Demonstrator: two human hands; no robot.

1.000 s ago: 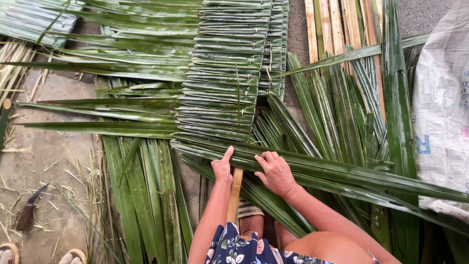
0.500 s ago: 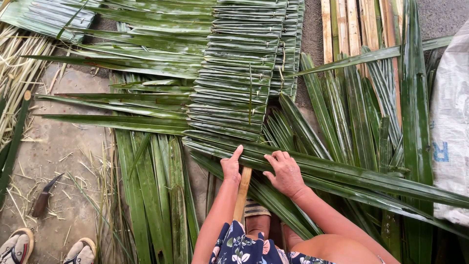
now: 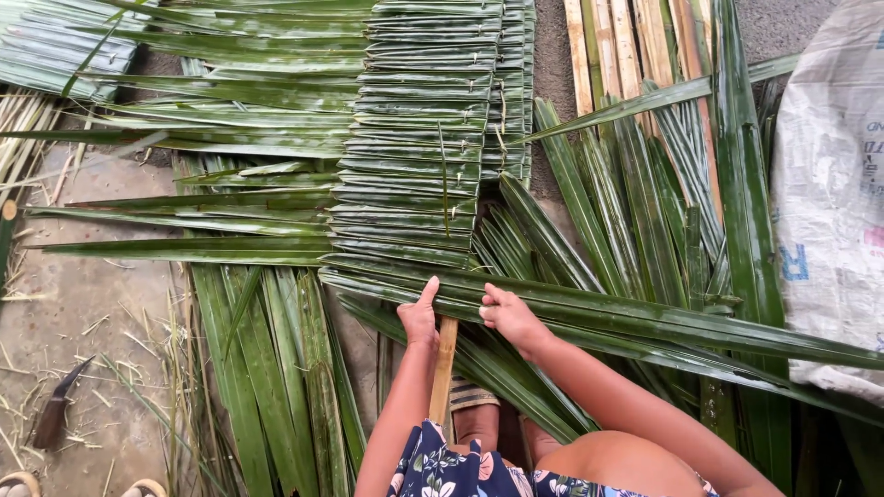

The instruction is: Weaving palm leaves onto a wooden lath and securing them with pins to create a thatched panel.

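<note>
Head view, the only one. Centre of the frame: a long panel of folded palm leaves [image 3: 419, 138], already stitched in overlapping rows, running from the top edge down to the hands. Too many rows to count surely; well over a dozen finished, by the look of it. At the panel's lower end, one wooden rod [image 3: 444, 364] poking out from under the leaves toward the lower centre of the frame, the bare part of it short, so most of its visible length seems covered.

Left hand [image 3: 419, 317] just left of the rod, pressed on the newest leaf [image 3: 645, 317], thumb pointing up, fingers curled; grip not fully visible. Right hand [image 3: 508, 313] just right of the rod, fingers bent narrow and pinching the same leaf's edge. That leaf stretching away to the right edge of the frame, apparently laid over the rod but not yet pinned flat like the rows above.

Left to use: loose green leaves [image 3: 276, 368] in a heap at lower left, and more fanned out at right [image 3: 645, 193]; too overlapped for an exact count, dozens in all.

Other items: one white woven sack [image 3: 829, 184] at the right edge; several pale bamboo slats [image 3: 626, 46] at upper right, about six; one dark-bladed knife [image 3: 55, 405] on the ground at lower left; tips of two sandals [image 3: 18, 483] at the bottom left corner.
</note>
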